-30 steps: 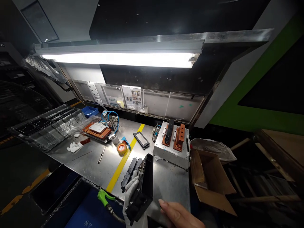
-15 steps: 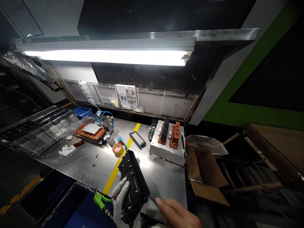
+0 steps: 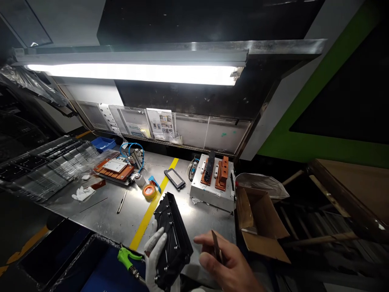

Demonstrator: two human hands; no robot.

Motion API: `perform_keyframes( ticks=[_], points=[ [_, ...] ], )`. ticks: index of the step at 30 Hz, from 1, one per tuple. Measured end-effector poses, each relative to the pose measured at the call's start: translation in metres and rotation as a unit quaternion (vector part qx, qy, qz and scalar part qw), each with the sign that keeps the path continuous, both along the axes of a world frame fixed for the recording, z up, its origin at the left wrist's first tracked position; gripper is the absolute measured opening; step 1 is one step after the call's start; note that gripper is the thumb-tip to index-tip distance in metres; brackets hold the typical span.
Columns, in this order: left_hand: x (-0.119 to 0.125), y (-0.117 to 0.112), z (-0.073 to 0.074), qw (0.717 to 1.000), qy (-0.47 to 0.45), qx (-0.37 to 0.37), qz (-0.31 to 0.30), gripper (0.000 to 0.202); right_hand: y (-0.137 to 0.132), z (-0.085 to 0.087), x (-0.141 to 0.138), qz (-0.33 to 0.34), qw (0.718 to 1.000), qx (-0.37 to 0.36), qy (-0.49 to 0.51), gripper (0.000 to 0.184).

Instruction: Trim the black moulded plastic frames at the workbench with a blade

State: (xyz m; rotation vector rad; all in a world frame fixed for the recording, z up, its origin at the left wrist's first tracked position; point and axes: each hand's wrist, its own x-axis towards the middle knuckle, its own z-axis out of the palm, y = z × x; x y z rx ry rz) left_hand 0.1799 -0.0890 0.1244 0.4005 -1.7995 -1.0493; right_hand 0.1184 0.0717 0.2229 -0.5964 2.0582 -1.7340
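My left hand (image 3: 155, 253), in a white glove, holds a black rectangular plastic frame (image 3: 172, 239) upright and tilted over the near edge of the steel workbench (image 3: 106, 211). The frame's flat back with several small screws faces me. My right hand (image 3: 226, 263) is bare and sits just right of the frame, pinching a thin dark blade-like tool (image 3: 216, 246) between thumb and fingers, its tip pointing up. The tool is close to the frame's right edge but not touching it.
A grey metal fixture box with orange blocks (image 3: 213, 178) stands behind the frame. An open cardboard box (image 3: 258, 219) hangs at the bench's right end. Tape roll (image 3: 149, 191), small black bezel (image 3: 174, 179), orange jig (image 3: 114, 168), plastic trays (image 3: 45, 166) and a green air gun (image 3: 127, 256) lie left.
My left hand turned the frame from edge-on to its flat back. My right hand rose from the bottom edge and now shows the thin tool beside the frame.
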Motion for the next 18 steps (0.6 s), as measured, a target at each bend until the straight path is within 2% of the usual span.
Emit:
perform_keyframes(
  ticks=[3, 5, 7, 9, 13, 15, 16, 18],
  points=[
    [0.001, 0.008, -0.002, 0.999, 0.004, 0.036, -0.013, 0.042, -0.007, -0.001, -0.008, 0.045, 0.999, -0.023, -0.011, 0.032],
    [0.0, 0.012, -0.006, 0.998, -0.001, 0.06, -0.015, 0.04, -0.01, -0.006, -0.009, 0.042, 0.998, -0.037, 0.003, 0.027],
    [0.001, 0.012, -0.011, 0.997, -0.024, 0.068, -0.016, 0.04, -0.012, -0.013, -0.005, 0.003, 0.999, -0.039, 0.032, 0.024],
    [0.007, 0.002, -0.018, 0.997, -0.058, 0.059, -0.003, 0.043, -0.017, -0.018, 0.001, -0.061, 0.995, -0.022, 0.071, 0.023],
    [0.043, -0.044, -0.031, 0.984, -0.131, 0.054, 0.105, 0.059, -0.025, -0.03, 0.001, -0.2, 0.971, 0.028, 0.127, 0.026],
    [0.065, -0.069, -0.036, 0.967, -0.178, 0.068, 0.168, 0.063, -0.019, -0.05, -0.012, -0.224, 0.963, 0.067, 0.134, 0.029],
    [0.076, -0.08, -0.039, 0.959, -0.197, 0.073, 0.189, 0.063, -0.014, -0.065, -0.022, -0.223, 0.962, 0.091, 0.126, 0.03],
    [0.093, -0.097, -0.048, 0.949, -0.219, 0.083, 0.213, 0.062, 0.003, -0.105, -0.046, -0.212, 0.963, 0.148, 0.077, 0.035]
  ],
)
